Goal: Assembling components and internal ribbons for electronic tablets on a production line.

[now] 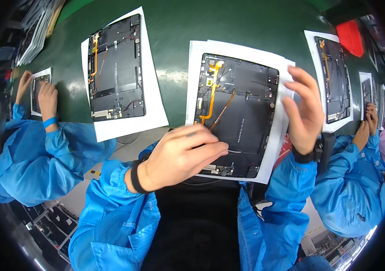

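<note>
Tablet (242, 113), back cover off, lies at frame centre on a white sheet (197, 63) on the green desk (174, 27). Dark inner plate exposed; an orange flex cable (212, 90) runs down its left side from the upper edge.

Left to right:

- Far left edge: a co-worker in a blue sleeve (43, 153), both hands on a small device (39, 86) on its own sheet.
- Upper left: a second opened tablet (116, 67) on a white sheet, untouched, with an orange cable along its left edge.
- Centre left: left hand (179, 156) rests over the lower left part of the centre tablet, fingers drawn close together and pointing right, fingertips (219, 147) on the dark plate just below the orange cable. Whether anything is pinched between them cannot be told. Black wristband at the cuff.
- Centre right: right hand (304, 110) at the tablet's right edge, fingers loosely curled and raised, over the sheet's border. No object visible in it. Contact with the tablet cannot be told.
- Upper right: a third opened tablet (335, 79) on a sheet; a red object (350, 36) above it.
- Far right edge: another co-worker's hands (369, 119) by a further device.
</note>
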{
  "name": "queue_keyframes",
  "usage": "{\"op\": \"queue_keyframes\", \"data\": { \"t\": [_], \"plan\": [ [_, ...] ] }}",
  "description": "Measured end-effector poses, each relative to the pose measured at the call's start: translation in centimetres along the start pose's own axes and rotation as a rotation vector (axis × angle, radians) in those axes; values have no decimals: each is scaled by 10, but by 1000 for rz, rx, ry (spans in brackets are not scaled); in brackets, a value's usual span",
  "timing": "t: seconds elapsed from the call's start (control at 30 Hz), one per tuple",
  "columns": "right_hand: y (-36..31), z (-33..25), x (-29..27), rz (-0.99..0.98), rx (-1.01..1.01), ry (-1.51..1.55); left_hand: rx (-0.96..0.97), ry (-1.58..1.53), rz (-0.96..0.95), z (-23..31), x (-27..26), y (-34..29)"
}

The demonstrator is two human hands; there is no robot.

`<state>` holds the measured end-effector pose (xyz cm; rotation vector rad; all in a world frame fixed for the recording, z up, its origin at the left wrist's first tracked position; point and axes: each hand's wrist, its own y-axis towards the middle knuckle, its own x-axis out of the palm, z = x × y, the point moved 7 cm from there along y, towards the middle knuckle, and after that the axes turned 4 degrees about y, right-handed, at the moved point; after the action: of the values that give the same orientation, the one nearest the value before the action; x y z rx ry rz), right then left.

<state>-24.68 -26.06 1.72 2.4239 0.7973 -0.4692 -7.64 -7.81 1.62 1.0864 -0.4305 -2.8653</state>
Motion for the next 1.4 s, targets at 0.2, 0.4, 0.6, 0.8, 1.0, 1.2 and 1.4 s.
{"op": "queue_keyframes", "data": {
  "t": [0.2,0.4,0.6,0.8,1.0,1.2,1.4],
  "plan": [
    [-36,-2,-70,134,176,65,257,-352,-208,87,40,11],
    [-79,11,-53,-74,620,4,-111,-178,20,15,-24,-24],
    [-82,4,1,-89,776,1,-656,-199,20,-44,-20,-66],
    [-83,-10,2,-31,649,-138,-621,-281,-28,-44,-3,-55],
    [-80,-40,16,108,636,381,-509,-293,-10,-44,-4,-54],
    [-77,-57,10,266,642,647,-563,-296,135,-47,-27,-72],
    [-67,-65,47,126,688,821,-470,-1487,-33,-28,-14,-63]
  ]
}}
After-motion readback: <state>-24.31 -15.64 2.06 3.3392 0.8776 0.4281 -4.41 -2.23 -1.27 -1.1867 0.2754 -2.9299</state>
